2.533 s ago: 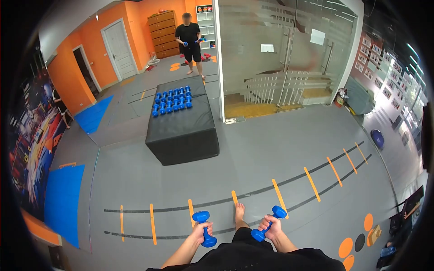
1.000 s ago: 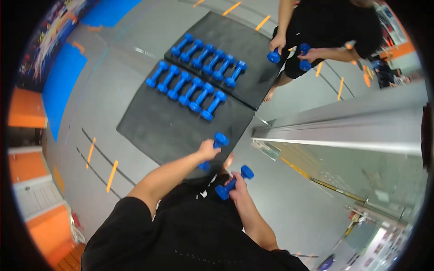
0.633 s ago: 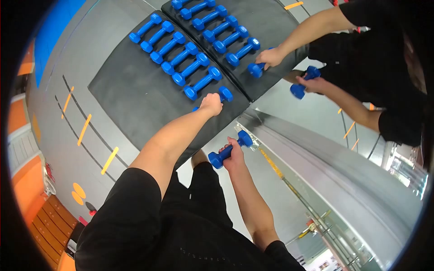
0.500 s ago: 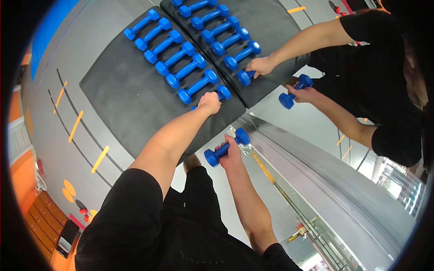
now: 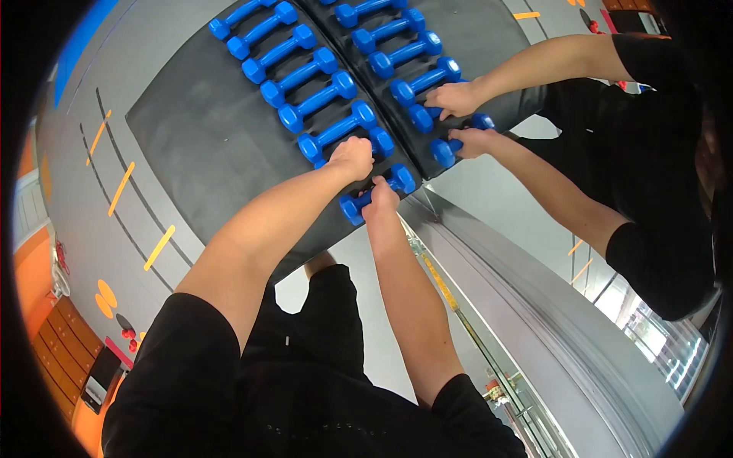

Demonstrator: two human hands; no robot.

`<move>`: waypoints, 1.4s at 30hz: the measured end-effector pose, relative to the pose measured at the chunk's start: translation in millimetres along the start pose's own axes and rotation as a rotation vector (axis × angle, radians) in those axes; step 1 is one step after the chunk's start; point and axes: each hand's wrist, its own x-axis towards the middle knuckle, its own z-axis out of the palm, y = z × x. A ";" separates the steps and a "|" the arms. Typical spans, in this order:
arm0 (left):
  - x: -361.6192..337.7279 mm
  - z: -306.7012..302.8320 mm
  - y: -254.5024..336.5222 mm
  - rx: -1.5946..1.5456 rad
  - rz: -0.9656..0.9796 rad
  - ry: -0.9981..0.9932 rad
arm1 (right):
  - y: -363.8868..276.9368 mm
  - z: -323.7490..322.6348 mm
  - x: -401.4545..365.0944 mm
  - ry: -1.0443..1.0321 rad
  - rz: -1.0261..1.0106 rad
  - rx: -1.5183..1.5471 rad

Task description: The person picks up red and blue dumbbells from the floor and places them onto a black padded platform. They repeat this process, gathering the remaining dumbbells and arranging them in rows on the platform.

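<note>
My left hand (image 5: pixel 353 158) is closed around a blue dumbbell (image 5: pixel 381 143) at the near end of a row on the black padded mat (image 5: pixel 221 160); the hand hides its middle. Just below it, my right hand (image 5: pixel 380 200) grips another blue dumbbell (image 5: pixel 401 178) at the mat's near corner, roughly parallel to the first. Whether this one rests fully on the mat, I cannot tell. The nearest dumbbell beyond my left hand is another blue one (image 5: pixel 336 136), close beside it.
Several more blue dumbbells (image 5: pixel 317 101) continue the row away from me. A mirror (image 5: pixel 534 298) on the right reflects the mat, the dumbbells and my arms. Grey floor (image 5: pixel 153 130) with orange and dark markings lies left; brown lockers (image 5: pixel 65 347) stand at lower left.
My right hand has moved its dumbbell up from beyond the mat's edge to the near corner beside the row. My left hand stays on its dumbbell. The view has shifted slightly.
</note>
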 end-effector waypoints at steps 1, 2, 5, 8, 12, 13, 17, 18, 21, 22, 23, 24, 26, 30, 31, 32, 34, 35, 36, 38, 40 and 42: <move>2.3 -0.2 -2.8 0.037 0.040 -0.008 | -1.2 -0.8 -6.6 -0.041 -0.041 0.013; 4.6 0.9 -4.4 0.045 0.046 -0.010 | -5.4 0.5 -14.3 -0.081 -0.089 0.033; 5.0 -2.4 -5.1 0.000 0.052 -0.095 | -8.2 9.1 -15.0 -0.032 -0.145 -0.043; 4.0 -0.9 -3.0 0.016 0.045 -0.095 | -0.5 4.4 5.4 -0.055 -0.153 -0.069; -2.5 -5.4 3.4 0.036 0.010 -0.041 | -9.7 -6.7 -1.7 0.079 -0.246 -0.378; -7.2 -10.8 8.2 0.194 0.046 -0.056 | -12.7 -11.7 -3.6 0.074 -0.248 -0.379; -54.2 -18.2 7.2 0.300 0.198 0.117 | -29.1 -29.8 -12.3 -0.087 -0.280 -0.824; -75.3 -22.0 0.2 0.216 0.254 0.208 | -30.7 -29.0 -13.9 -0.154 -0.247 -0.834; -170.7 -16.6 -36.4 0.033 0.209 0.401 | -31.5 -30.0 -20.7 -0.267 -0.200 -0.759; -203.0 -8.8 -52.6 0.000 0.160 0.431 | -29.7 -30.3 -17.3 -0.294 -0.198 -0.733; -235.6 0.4 -71.1 -0.036 0.047 0.358 | -27.0 -30.3 -12.6 -0.292 -0.199 -0.736; -268.4 11.0 -91.5 -0.074 -0.064 0.288 | -24.7 -29.3 -10.4 -0.292 -0.203 -0.737; -331.0 42.6 -133.8 -0.046 -0.323 0.191 | -22.7 -29.9 -6.8 -0.313 -0.200 -0.766; -427.0 100.1 -204.7 -0.156 -0.516 0.076 | -27.9 -30.4 -8.4 -0.374 -0.189 -0.828; -441.1 109.5 -212.1 -0.240 -0.561 0.075 | -27.2 -31.3 -7.0 -0.393 -0.160 -0.837; -454.3 117.6 -217.5 -0.327 -0.608 0.068 | -25.9 -32.3 -12.0 -0.409 -0.125 -0.851; -480.3 145.1 -228.6 -0.351 -0.564 0.136 | -13.2 -33.5 -4.3 -0.361 -0.109 -0.830; -489.1 161.1 -234.8 -0.428 -0.578 0.208 | -3.2 -33.8 -28.0 -0.313 -0.221 -0.925; -496.0 173.2 -241.6 -0.501 -0.581 0.284 | 8.6 -34.7 -54.8 -0.263 -0.345 -1.005; -521.0 196.9 -236.0 -0.564 -0.512 0.439 | 65.5 -37.5 -46.9 -0.017 -0.865 -1.070; -564.8 203.8 -209.6 -0.764 -0.501 0.462 | 122.4 -69.2 -113.5 -0.164 -1.090 -1.057; -614.6 236.8 -195.7 -1.198 -0.426 0.491 | 211.9 -109.4 -120.3 -0.558 -0.854 -0.952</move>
